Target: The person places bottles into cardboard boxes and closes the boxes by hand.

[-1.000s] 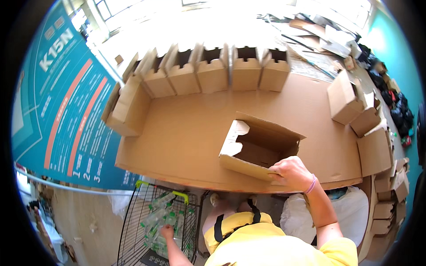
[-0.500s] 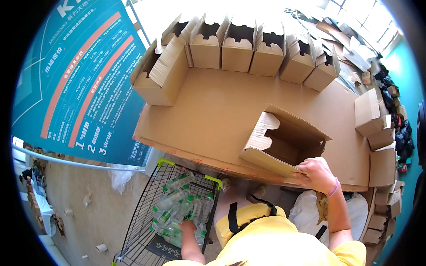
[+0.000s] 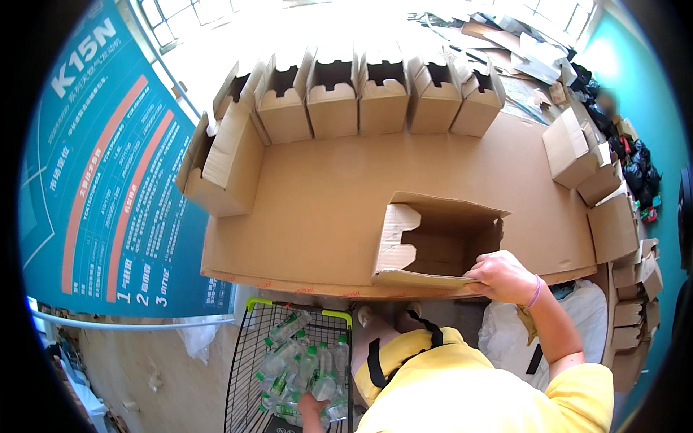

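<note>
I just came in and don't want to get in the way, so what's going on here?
A person in yellow grips the near edge of an open cardboard box with the right hand. The left hand is down among clear, green-capped bottles in a wire cart; its hold is unclear. No bottle shows in that box. More open boxes line the far edge of the cardboard surface.

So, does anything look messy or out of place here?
Yes, the back right: loose sheets lie in a jumbled heap and black bags are piled by the teal wall, untidy compared with the orderly row of open boxes.
</note>
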`<state>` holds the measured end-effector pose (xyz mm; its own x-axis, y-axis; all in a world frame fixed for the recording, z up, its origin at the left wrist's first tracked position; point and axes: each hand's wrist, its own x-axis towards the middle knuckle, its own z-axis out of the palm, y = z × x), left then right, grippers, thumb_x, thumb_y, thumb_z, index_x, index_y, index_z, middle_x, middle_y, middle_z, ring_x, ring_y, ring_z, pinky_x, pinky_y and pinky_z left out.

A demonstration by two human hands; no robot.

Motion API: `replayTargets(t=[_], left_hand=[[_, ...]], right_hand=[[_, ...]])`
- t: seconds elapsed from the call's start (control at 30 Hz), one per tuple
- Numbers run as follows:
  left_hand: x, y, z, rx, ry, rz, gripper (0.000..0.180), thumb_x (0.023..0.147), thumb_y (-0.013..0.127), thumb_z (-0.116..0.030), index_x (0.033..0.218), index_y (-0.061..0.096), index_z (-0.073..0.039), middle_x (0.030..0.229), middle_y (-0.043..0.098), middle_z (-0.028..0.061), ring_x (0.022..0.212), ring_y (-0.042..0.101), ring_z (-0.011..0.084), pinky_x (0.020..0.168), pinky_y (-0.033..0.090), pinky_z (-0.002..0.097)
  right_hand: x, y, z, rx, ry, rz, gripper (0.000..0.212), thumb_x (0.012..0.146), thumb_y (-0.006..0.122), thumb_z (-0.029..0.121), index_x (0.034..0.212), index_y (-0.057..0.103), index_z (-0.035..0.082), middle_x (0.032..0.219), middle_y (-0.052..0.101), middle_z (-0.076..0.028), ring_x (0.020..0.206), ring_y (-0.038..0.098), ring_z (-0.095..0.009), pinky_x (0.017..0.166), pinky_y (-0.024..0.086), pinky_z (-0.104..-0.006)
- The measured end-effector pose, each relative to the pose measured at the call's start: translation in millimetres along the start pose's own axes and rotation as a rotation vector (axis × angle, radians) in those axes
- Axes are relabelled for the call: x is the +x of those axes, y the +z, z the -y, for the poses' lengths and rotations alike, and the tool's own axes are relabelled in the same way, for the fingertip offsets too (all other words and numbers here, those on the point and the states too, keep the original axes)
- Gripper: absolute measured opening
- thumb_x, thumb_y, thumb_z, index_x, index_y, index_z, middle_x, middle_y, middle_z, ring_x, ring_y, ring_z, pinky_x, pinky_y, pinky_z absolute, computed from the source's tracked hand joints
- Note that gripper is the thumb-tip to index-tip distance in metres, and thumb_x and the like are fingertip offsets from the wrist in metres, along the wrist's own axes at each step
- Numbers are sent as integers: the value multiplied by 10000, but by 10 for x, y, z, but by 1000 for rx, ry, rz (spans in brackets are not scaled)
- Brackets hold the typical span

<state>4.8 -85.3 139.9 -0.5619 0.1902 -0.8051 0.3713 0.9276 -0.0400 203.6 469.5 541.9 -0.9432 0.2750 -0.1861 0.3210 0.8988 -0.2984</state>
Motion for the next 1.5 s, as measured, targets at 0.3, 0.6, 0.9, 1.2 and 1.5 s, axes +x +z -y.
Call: replayTargets(t=[0.3, 0.6, 0.9, 1.2, 1.5], left_hand=[[-704, -2098, -914, -1379, 411, -737, 607, 642, 809, -198, 1146, 557, 30, 1076, 618, 136, 944, 601, 258, 862, 473, 392], [-2305, -4056, -3624, -1424, 1693, -195, 828, 684, 840, -295, 1330, 400, -24, 1164, 562, 146, 1130, 561, 275, 1010, 443, 416], [-2216, -3829, -4845, 229, 1285, -294, 704, 598, 844, -200, 1175, 503, 14, 965, 652, 248, 955, 629, 402, 818, 515, 420], [-1033, -3047, -5451, 942, 1102, -323, 486, 831, 621, -165, 1296, 523, -63, 1124, 657, 187, 1029, 637, 349, 897, 507, 423], [-1544, -3462, -5566, 972, 1170, -619, 88, 751, 647, -92, 777, 727, -116, 859, 715, 102, 855, 705, 253, 698, 563, 386]], right_hand=[[22, 90, -120, 19, -140, -36, 190, 845, 654, 236, 765, 653, 64, 662, 613, -121, 707, 630, -306, 638, 513, -411], [-118, 145, -207, -24, -217, -226, 196, 800, 705, 265, 834, 646, 81, 753, 621, -47, 844, 576, -224, 768, 490, -356], [-416, 296, -424, 31, -141, -417, 160, 754, 725, 223, 779, 644, 88, 771, 575, -29, 864, 550, -216, 817, 458, -365], [-371, 447, -483, 174, -311, -436, 78, 731, 660, 132, 695, 602, 96, 757, 520, -18, 858, 528, -193, 794, 476, -323], [-287, 381, -605, 191, -299, -482, 120, 742, 694, 160, 694, 611, 88, 762, 547, -20, 862, 532, -207, 796, 486, -343]])
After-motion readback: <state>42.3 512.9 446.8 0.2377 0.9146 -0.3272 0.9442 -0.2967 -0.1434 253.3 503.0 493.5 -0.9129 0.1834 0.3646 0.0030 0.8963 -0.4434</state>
